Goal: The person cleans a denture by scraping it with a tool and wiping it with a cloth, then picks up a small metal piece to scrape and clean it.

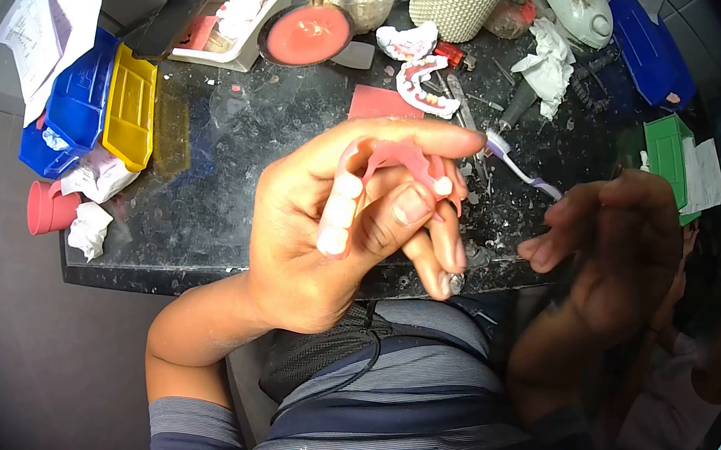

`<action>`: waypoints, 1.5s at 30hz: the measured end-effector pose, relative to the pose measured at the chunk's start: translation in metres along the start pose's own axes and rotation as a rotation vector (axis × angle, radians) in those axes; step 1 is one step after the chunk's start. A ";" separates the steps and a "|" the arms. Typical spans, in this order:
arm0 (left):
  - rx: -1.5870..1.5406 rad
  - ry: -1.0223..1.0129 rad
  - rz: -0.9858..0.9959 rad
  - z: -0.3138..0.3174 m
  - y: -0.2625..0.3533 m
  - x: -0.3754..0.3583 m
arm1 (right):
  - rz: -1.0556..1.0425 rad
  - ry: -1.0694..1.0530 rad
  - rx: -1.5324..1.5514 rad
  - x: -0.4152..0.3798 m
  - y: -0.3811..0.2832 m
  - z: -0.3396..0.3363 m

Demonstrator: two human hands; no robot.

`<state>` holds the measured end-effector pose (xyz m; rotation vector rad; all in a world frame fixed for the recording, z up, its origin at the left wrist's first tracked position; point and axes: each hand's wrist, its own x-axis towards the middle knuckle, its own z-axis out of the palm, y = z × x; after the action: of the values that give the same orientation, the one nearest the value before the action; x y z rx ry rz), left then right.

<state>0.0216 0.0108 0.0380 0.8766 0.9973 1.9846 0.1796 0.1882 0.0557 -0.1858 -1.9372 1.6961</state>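
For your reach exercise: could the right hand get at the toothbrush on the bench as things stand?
Probably yes. The right hand is empty, fingers loosely curled, hovering just beside the toothbrush, with nothing between them. The left hand holds the pink denture.

Your left hand covers much of the pink denture, so you see only part of its arch and a few teeth. Right of the denture, your right hand lies in shadow and blur, fingers indistinct. Above the denture, the top edge cuts off the woven cup and its tools
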 end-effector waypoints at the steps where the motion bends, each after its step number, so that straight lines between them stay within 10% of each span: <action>1: 0.009 0.011 -0.016 0.000 0.001 0.000 | 0.058 -0.074 0.298 0.003 -0.002 -0.004; 14: 0.242 0.011 0.028 0.002 0.000 0.002 | -0.066 -0.337 0.360 0.013 0.016 -0.002; 33: 0.245 0.061 -0.013 0.005 0.000 -0.003 | -0.086 -0.108 0.308 0.003 0.011 0.027; 41: 0.265 0.043 -0.031 0.006 0.003 -0.005 | -0.531 -0.055 0.010 0.015 0.036 0.041; 45: 0.309 0.032 -0.024 0.007 0.006 -0.003 | -0.350 -0.144 0.012 0.009 0.023 0.039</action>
<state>0.0269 0.0079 0.0454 0.9935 1.3515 1.8578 0.1473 0.1631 0.0346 0.2723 -1.9259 1.5202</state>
